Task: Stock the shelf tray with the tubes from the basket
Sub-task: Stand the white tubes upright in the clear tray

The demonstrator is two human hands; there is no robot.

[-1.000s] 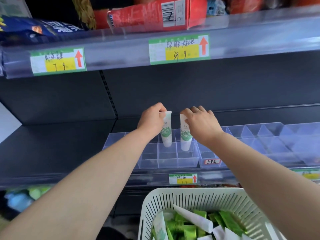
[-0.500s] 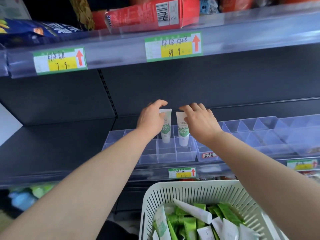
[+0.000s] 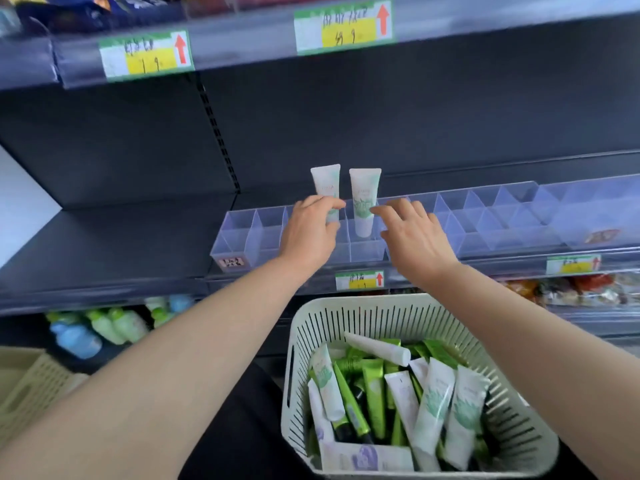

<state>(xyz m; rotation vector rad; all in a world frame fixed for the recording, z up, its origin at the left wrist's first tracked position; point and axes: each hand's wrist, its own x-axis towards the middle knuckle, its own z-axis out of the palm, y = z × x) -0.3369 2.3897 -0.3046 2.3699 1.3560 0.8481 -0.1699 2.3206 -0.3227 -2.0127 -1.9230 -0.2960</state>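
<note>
Two white tubes with green print stand upright side by side in a clear divided shelf tray (image 3: 242, 223). My left hand (image 3: 308, 230) holds the lower part of the left tube (image 3: 325, 181) between fingers and thumb. My right hand (image 3: 415, 233) hovers just right of the right tube (image 3: 364, 192), fingers spread and holding nothing, its index fingertip close to the tube. Below my arms, a white slotted basket (image 3: 367, 306) holds several more white and green tubes (image 3: 398, 386) lying jumbled.
The tray's compartments run on to the right along the dark shelf. An upper shelf edge with price labels (image 3: 343, 27) overhangs. Bottles (image 3: 104, 327) sit on the lower shelf at left, a beige crate (image 3: 31, 386) at bottom left, packaged goods (image 3: 571, 289) at lower right.
Both tubes now stand in the tray. My right hand has let go of its tube and drawn back to the right with fingers opened. The view has tilted down, showing more of the basket.
</note>
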